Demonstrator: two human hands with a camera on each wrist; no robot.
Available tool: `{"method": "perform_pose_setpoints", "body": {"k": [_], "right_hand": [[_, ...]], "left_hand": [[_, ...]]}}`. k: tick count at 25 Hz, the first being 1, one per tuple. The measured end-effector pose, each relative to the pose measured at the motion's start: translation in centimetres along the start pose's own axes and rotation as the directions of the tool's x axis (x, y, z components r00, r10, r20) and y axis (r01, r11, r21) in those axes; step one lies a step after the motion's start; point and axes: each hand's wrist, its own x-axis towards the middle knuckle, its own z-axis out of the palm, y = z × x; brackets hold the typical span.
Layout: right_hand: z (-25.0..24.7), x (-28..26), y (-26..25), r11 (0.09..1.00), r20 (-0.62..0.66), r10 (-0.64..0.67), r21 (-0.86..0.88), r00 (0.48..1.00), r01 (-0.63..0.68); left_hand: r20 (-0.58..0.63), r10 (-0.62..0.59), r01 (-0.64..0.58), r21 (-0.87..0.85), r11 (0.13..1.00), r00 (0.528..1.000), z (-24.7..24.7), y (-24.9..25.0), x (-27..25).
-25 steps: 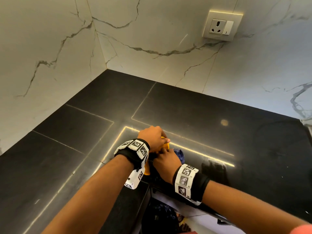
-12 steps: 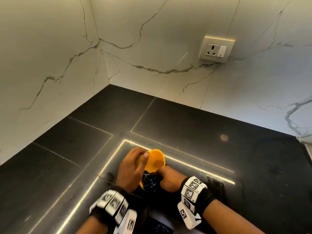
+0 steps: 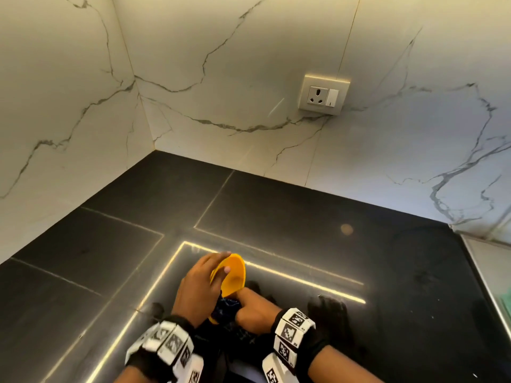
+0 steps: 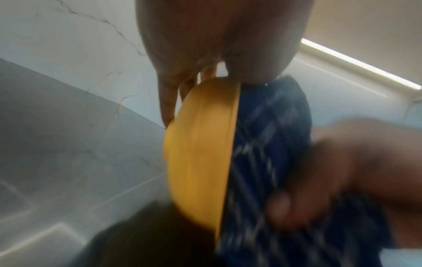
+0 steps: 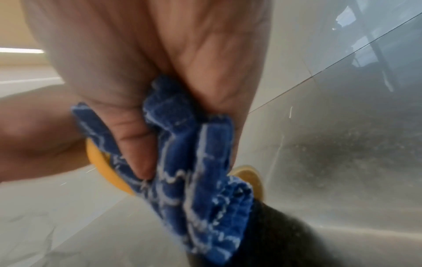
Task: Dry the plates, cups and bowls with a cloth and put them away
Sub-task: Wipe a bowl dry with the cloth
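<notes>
A small yellow bowl (image 3: 231,275) is held on edge above the black counter (image 3: 276,211), near its front. My left hand (image 3: 199,288) grips the bowl by its rim, thumb inside and fingers behind. My right hand (image 3: 253,308) clutches a blue checked cloth (image 3: 225,310) and presses it against the bowl's lower part. In the left wrist view the bowl (image 4: 200,150) shows edge-on with the cloth (image 4: 269,144) against its open side. The right wrist view shows the cloth (image 5: 194,162) bunched in my right hand's curled fingers, yellow rim (image 5: 102,168) behind.
White marble walls meet in a corner (image 3: 149,145) behind the counter. A wall socket with a switch (image 3: 323,95) is on the back wall. A metal-edged recess (image 3: 486,266) lies at the counter's right end. Bright light strips reflect on the counter.
The bowl, covered by both hands a second ago, now shows its yellow inside. Both hands have come nearer to me, and the view has tilted up toward the wall.
</notes>
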Motion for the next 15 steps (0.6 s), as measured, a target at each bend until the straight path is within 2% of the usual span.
{"method": "perform_pose_setpoints", "body": {"k": [1,2,3,4,5,6,7,8,9,10,11,12,13,14,15], "right_hand": [[0.5,-0.1,0.1,0.993,0.006,-0.044,-0.107,0.999,0.045],[0.9,-0.3,0.2,0.949,0.013,-0.1,-0.299,0.995,0.099],[1.3,-0.4,0.4,0.829,0.015,-0.164,-0.539,0.986,0.147],[1.5,-0.8,0.6,0.648,0.062,-0.201,-0.74,0.978,0.18],[1.3,-0.8,0.7,0.472,0.049,-0.232,-0.867,0.971,0.157],[1.3,-0.7,0.1,0.382,0.001,-0.21,-0.92,0.978,0.083],[1.5,-0.4,-0.2,0.331,-0.053,-0.238,-0.943,0.97,0.03],[1.6,0.0,-1.0,0.4,-0.102,-0.191,-0.916,0.976,-0.017],[1.8,0.2,-1.6,0.421,-0.135,-0.247,-0.907,0.959,-0.02],[1.5,0.2,-2.0,0.474,-0.112,-0.224,-0.88,0.968,0.008],[0.9,0.4,-1.9,0.511,-0.011,-0.192,-0.855,0.981,0.09],[-0.1,0.1,-1.9,0.659,0.09,-0.043,-0.746,0.995,0.096],[-1.1,0.1,-1.1,0.737,0.135,-0.014,-0.669,0.991,0.102],[-1.7,-0.2,-0.2,0.706,0.161,-0.038,-0.694,0.986,0.14],[-1.7,-0.4,0.3,0.575,0.161,-0.053,-0.802,0.986,0.162]], "left_hand": [[0.083,-0.02,0.017,0.032,0.999,0.996,-0.3,0.2,1.0],[0.157,-0.045,0.034,0.07,0.997,0.987,-0.4,0.3,1.8],[0.207,-0.069,0.048,0.106,0.993,0.976,-0.5,0.3,2.4],[0.242,-0.092,0.062,0.132,0.989,0.966,-0.7,0.4,2.7],[0.266,-0.113,0.075,0.148,0.986,0.957,-0.9,0.6,3.1],[0.292,-0.127,0.079,0.17,0.982,0.948,-1.1,0.9,3.5],[0.332,-0.131,0.069,0.193,0.979,0.934,-1.2,1.3,4.0],[0.38,-0.133,0.049,0.223,0.974,0.915,-1.2,2.0,4.5],[0.426,-0.137,0.027,0.254,0.967,0.894,-1.1,2.5,4.9],[0.458,-0.148,0.013,0.284,0.959,0.876,-1.0,2.8,5.2],[0.473,-0.164,0.018,0.298,0.954,0.866,-1.0,2.8,5.4],[0.476,-0.178,0.033,0.297,0.954,0.862,-1.1,2.5,5.6],[0.473,-0.179,0.047,0.278,0.959,0.863,-1.3,2.1,5.7],[0.476,-0.179,0.058,0.258,0.965,0.861,-1.5,1.7,5.7],[0.488,-0.169,0.053,0.242,0.969,0.856,-1.7,1.7,5.7]]}}
